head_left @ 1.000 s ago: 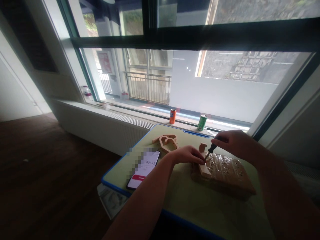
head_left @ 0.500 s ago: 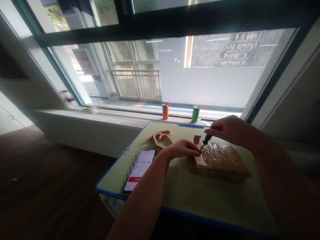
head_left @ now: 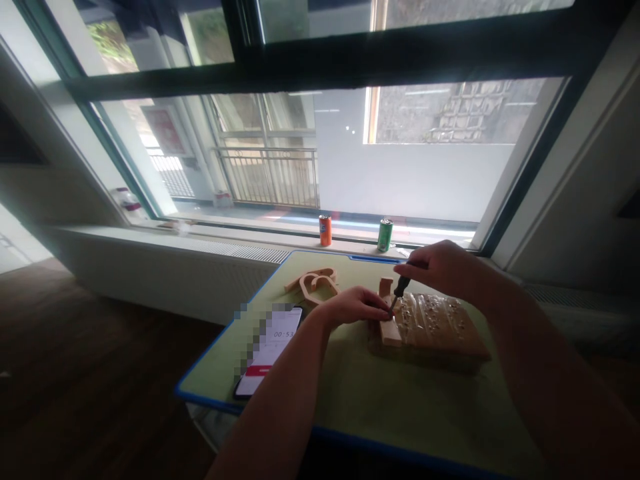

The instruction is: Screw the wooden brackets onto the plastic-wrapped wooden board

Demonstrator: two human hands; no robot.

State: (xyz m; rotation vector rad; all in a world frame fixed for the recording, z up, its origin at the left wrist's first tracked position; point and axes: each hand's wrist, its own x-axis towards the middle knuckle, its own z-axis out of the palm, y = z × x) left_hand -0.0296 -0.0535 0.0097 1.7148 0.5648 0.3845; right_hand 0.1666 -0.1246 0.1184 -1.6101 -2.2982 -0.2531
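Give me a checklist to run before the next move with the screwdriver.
Right hand gripping the screwdriver: ok.
Screwdriver tip seated in a screw: cannot tell, too small.
Left hand resting on the wooden piece beside the tip: ok.
Wrapped board flat on the table: ok.
Phone and loose wooden parts apart from both hands: ok.

1. My left hand (head_left: 356,305) lies palm down, knuckles up, its fingers (head_left: 379,308) drawn together to a pinch at the tips.
2. My left forearm (head_left: 295,373) reaches forward, slanting rightward to a straight wrist.
3. My right hand (head_left: 438,269) sits higher, just beyond the left, with its fingers curled tight and the thumb tucked under.
4. My right forearm (head_left: 520,347) comes in from the lower right, the wrist bent slightly downward.
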